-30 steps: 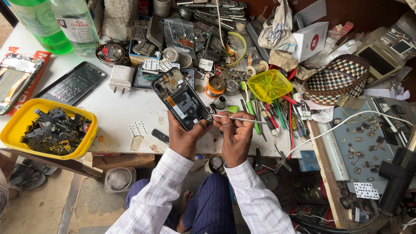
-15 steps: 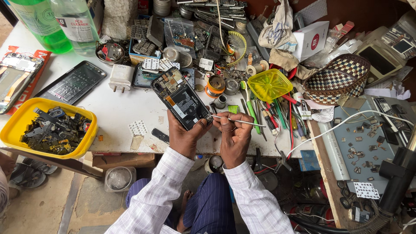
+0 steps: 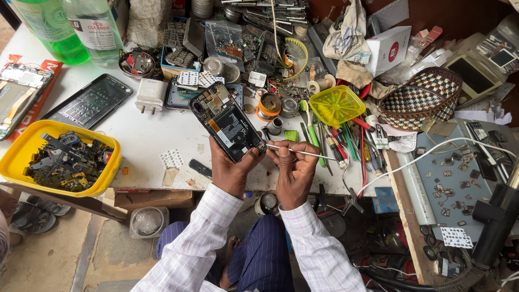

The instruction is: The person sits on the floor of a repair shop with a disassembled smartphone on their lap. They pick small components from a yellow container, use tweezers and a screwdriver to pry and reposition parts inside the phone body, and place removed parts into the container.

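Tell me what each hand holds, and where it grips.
Left hand grips the opened phone by its lower end. Right hand pinches the thin metal tool near its left end.

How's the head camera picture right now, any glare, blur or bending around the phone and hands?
Head view: even daylight, sharp on the opened phone, left hand and right hand; faint sheen on the phone, no real glare; wide-angle bending at the edges, seen in the bottles; soft shadows under the table.

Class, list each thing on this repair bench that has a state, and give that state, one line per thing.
Opened phone: back cover off, held in left hand.
Metal tool: gripped by right hand, tip at phone's lower edge.
Yellow tray: full of dark parts.
Black phone: flat, screen dark.
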